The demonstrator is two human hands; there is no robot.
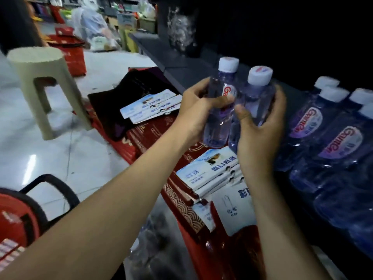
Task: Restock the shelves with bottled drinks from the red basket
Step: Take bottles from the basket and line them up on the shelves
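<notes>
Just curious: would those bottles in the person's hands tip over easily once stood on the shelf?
Probably somewhat: each held bottle is tall and narrow. They look full, so likely weighty and steadier. The smooth clear plastic may be slippery; each hand wraps round one bottle.

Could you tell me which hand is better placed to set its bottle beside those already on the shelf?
Probably the right hand: its bottle is nearer the shelved bottles than the left hand.
</notes>
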